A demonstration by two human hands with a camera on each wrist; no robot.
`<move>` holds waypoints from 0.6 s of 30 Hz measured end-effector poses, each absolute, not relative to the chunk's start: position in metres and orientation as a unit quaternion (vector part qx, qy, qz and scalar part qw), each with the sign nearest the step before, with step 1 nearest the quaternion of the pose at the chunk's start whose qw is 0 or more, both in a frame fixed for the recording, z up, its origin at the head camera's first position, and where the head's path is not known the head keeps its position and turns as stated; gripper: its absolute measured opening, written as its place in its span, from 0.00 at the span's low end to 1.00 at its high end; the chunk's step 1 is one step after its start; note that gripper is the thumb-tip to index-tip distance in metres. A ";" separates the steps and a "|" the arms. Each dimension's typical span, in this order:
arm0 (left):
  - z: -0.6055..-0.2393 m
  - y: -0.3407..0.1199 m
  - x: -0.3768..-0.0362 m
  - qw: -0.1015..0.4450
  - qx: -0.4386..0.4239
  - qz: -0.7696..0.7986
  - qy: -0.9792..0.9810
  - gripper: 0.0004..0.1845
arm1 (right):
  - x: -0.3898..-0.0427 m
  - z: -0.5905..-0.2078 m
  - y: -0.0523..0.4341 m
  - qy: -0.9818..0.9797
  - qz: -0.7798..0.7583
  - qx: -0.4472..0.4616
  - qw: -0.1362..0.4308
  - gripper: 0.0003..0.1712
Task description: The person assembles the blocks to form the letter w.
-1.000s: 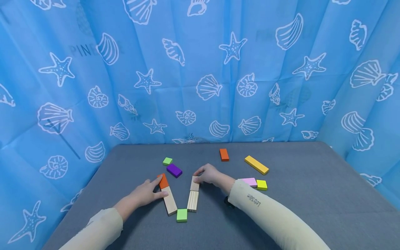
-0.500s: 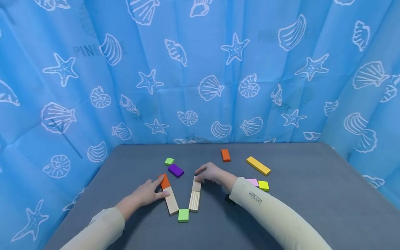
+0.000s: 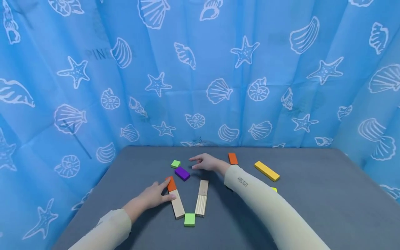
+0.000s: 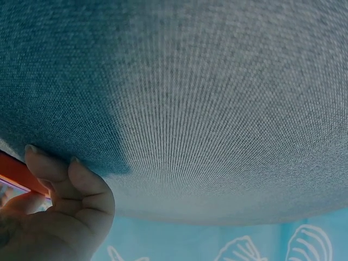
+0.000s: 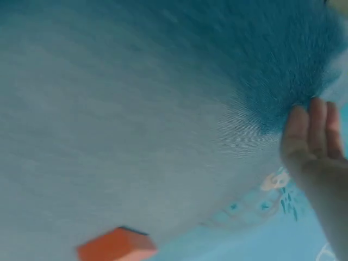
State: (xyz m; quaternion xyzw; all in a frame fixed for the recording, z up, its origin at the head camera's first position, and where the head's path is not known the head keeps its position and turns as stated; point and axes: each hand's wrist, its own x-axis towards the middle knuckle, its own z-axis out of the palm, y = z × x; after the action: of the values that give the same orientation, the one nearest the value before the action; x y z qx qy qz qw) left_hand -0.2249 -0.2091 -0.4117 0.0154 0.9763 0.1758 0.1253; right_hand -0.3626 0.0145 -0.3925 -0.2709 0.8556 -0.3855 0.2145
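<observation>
Left hand (image 3: pixel 154 196) low and left of centre in the head view, flat on the grey fabric tabletop (image 3: pixel 312 208), index finger and thumb pinching the small orange wooden block (image 3: pixel 170 184) that caps the left arm of a V of blocks. Below that orange piece, touching it end to end, a plain long wooden block (image 3: pixel 177 208). At the foot of the V, a bright green square block (image 3: pixel 189 219). Rising from it on the right, a ribbed plain wooden block (image 3: pixel 201 205) and a short plain wooden block (image 3: pixel 203 187), untouched.

Right hand (image 3: pixel 206 162) just above centre, released, fingers extended leftward, hovering near the purple rectangular block (image 3: pixel 182 173), not touching it. Small light-green square block (image 3: pixel 175 164) just beyond the purple one. Second orange block (image 3: pixel 232 158) beside the right wrist; long yellow bar (image 3: pixel 266 171) well to the right.
</observation>
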 end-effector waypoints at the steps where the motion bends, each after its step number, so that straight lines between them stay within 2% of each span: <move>1: -0.412 -0.209 -0.225 0.125 0.015 0.174 0.977 0.46 | -0.365 -0.392 0.010 0.856 -0.376 -0.281 0.216 0.26; 12: -0.415 -0.210 -0.228 0.127 0.007 0.169 0.977 0.46 | -0.388 -0.398 -0.029 0.867 -0.299 -0.339 0.208 0.27; 18: -0.416 -0.210 -0.228 0.129 0.003 0.168 0.977 0.45 | -0.396 -0.399 -0.042 0.867 -0.257 -0.366 0.219 0.31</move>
State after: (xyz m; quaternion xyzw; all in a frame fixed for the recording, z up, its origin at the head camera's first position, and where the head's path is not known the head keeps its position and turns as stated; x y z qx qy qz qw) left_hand -0.2279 -0.2105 -0.4155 0.0026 0.9773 0.1676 0.1293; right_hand -0.3956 -0.0416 -0.3991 -0.3662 0.8673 -0.2569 0.2185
